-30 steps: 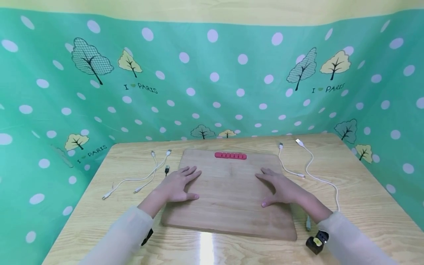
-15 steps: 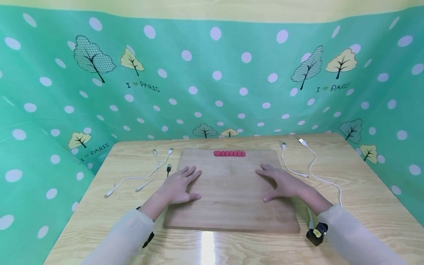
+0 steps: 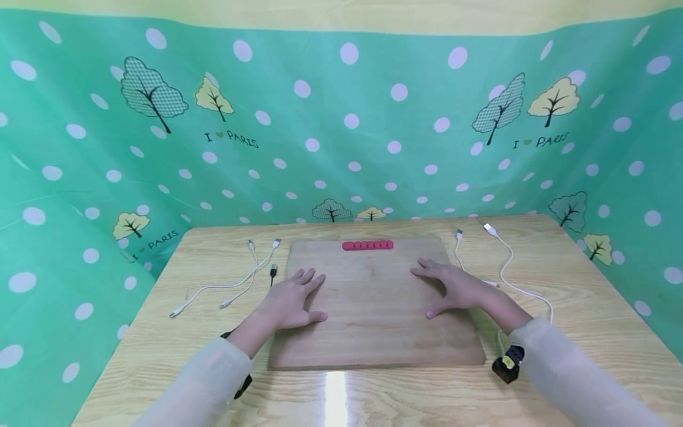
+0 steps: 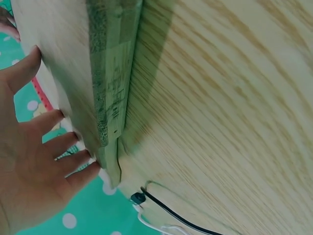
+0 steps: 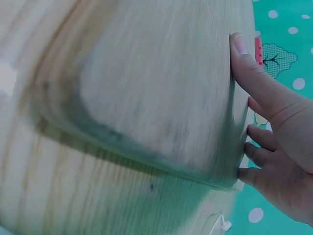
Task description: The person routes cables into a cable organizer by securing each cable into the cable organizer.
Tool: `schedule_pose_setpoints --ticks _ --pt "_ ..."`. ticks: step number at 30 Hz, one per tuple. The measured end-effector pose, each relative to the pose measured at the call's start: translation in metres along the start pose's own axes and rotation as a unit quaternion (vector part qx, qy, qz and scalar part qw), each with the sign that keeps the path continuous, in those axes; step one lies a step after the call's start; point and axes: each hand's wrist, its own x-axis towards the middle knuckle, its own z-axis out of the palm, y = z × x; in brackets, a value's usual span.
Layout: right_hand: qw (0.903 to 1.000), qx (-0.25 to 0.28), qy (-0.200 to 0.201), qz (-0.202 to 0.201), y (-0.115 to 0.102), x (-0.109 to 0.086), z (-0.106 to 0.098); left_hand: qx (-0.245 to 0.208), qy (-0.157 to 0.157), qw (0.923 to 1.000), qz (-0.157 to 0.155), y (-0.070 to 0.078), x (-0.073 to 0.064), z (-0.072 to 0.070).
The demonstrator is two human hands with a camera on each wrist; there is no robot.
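Note:
A rectangular wooden board [image 3: 373, 320] lies flat on the table, its front edge roughly level in the head view. My left hand [image 3: 290, 302] rests on the board's left side with fingers spread; in the left wrist view the fingertips [image 4: 80, 156] touch its top near the edge. On the opposite side, my right hand [image 3: 453, 287] lies with spread fingers, and its thumb and fingertips touch the surface in the right wrist view. Neither hand grips anything. A red cable holder [image 3: 367, 245] with several slots sits at the board's far edge, beyond both hands.
White USB cables [image 3: 229, 286] and a black plug [image 3: 274, 270] lie left of the board. More white cables [image 3: 507, 267] lie to its right, partly hidden by my right arm. A patterned green curtain [image 3: 341, 130] hangs behind the table [image 3: 181, 356].
The board has turned slightly counterclockwise under my hands, its near right corner shifting away from me, so its front edge is now straighter. My head view has shifted a little too.

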Motion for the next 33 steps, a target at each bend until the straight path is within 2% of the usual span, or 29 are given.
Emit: schedule_pose_setpoints --ticks 20,33 --pt "0.9998 0.015 -0.002 -0.013 0.007 0.008 -0.007 -0.001 -0.011 0.9995 -0.03 0.007 0.004 -0.003" --pt "1.0 0.002 0.002 -0.005 0.007 0.012 -0.004 -0.051 -0.028 0.9975 -0.04 0.003 0.004 -0.002"
